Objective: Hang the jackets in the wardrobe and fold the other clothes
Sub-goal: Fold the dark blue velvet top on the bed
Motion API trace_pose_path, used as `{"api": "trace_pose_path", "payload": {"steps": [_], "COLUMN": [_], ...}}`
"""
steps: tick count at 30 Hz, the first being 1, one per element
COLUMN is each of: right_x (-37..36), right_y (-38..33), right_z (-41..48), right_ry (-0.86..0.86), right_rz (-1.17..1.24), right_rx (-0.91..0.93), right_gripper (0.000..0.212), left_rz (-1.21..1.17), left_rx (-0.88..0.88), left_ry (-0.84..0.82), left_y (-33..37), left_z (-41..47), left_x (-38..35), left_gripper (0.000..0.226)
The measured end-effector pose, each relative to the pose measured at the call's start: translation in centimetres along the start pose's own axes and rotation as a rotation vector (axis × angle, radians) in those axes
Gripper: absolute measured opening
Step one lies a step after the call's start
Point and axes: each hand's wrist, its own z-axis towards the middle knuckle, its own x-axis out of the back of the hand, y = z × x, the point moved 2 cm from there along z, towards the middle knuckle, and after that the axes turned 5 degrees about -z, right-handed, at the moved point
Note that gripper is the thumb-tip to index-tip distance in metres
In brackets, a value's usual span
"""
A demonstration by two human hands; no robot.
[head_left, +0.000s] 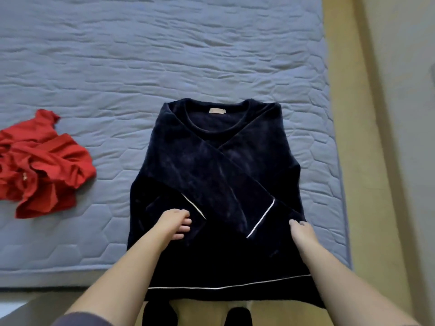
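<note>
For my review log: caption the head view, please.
Left hand and right hand on navy sweater, sleeves crossed, on mattress; red garment beside.

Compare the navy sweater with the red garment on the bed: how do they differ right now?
The navy sweater lies flat, sleeves crossed over its chest; the red garment sits crumpled in a heap. The sweater has the left hand and right hand on it; the red garment lies untouched to its left. Both rest on the blue mattress.
</note>
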Motion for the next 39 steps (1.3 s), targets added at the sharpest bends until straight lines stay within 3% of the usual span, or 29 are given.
{"api": "trace_pose_path", "payload": {"steps": [3, 7, 12, 16, 20, 25, 28, 33, 36, 39], "right_x": [-2.3, -8.5, -16.7, -21.7, -25.6, -29.4, -30.3, -32.2, -33.9, -34.7], "right_y": [-5.0, -12.6, -18.8, -24.0, -30.9, -36.2, -37.0, -38.8, -38.0, -36.3], "right_z": [-0.3, -1.4, -1.6, -1.7, -2.2, -1.6, -1.2, -1.1, -1.0, -2.2], "right_ry": [0.048, 0.003, 0.018, 0.058, -0.054, -0.085, -0.070, -0.220, -0.192, 0.122], "right_rz": [-0.261, -0.391, -0.573, -0.548, -0.339, -0.450, -0.467, -0.261, -0.362, -0.596], "right_rx": [0.273, 0.572, 0.845, 1.002, 0.970, 0.739, 0.714, 0.813, 0.890, 1.120], "right_gripper": [0.053, 0.050, 0.051, 0.054, 0.050, 0.047, 0.051, 0.007, 0.041, 0.059], "left_rz": [-0.230, -0.491, -1.017, -1.264, -1.283, -1.322, -1.246, -1.250, -1.202, -0.990], "left_rx": [-0.068, -0.101, -0.018, -0.096, -0.112, -0.137, -0.160, -0.171, -0.110, -0.084], "left_ry": [0.130, 0.207, -0.100, -0.188, -0.238, -0.311, -0.265, -0.044, 0.049, 0.022], "left_y": [2.6, 5.4, 5.5, 4.7, 3.9, 3.6, 3.6, 4.4, 4.6, 4.6], "left_z": [2.6, 6.4, 11.0, 13.3, 14.6, 15.0, 14.9, 16.2, 17.1, 16.6], "left_x": [2.8, 5.1, 5.7, 6.3, 7.6, 8.6, 8.4, 9.6, 10.2, 10.5], "left_gripper": [0.024, 0.035, 0.037, 0.029, 0.022, 0.020, 0.012, 0.020, 0.027, 0.033]}}
